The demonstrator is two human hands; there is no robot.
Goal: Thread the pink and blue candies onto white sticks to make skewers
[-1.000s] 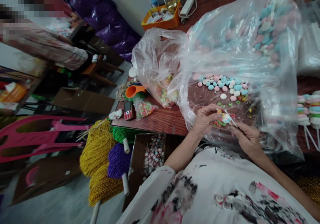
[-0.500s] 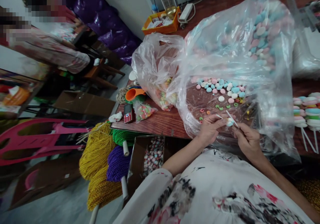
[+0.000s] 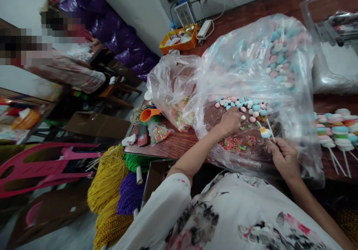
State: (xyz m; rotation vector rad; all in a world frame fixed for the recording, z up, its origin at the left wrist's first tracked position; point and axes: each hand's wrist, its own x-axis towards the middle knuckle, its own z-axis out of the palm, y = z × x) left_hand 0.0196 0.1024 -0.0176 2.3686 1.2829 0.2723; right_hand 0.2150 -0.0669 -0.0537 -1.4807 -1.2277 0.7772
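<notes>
My right hand (image 3: 283, 155) is closed on a pair of thin white sticks (image 3: 270, 129). Round blue, white and orange pieces (image 3: 265, 132) are threaded on one stick, near the fingertips. Over the plastic bag to the left, my left hand (image 3: 231, 120) reaches down into loose pastel discs (image 3: 256, 107) in pink, blue and white. Its fingers are bent together at the edge of that pile; whatever lies between the tips is hidden. Small red and green rings (image 3: 233, 144) lie below my left wrist.
A large clear bag of pastel discs (image 3: 279, 62) covers the table's middle. Finished-looking stacks on sticks (image 3: 339, 130) lie at right. An orange scoop (image 3: 149, 114), a small ring packet (image 3: 160, 133) and a yellow tray (image 3: 179, 46) stand left. Another person (image 3: 72, 71) sits beyond.
My left hand has left the threaded piece and moved up-left to the pastel discs. My right hand keeps the sticks, now slightly lower and further right. The view has shifted a little.
</notes>
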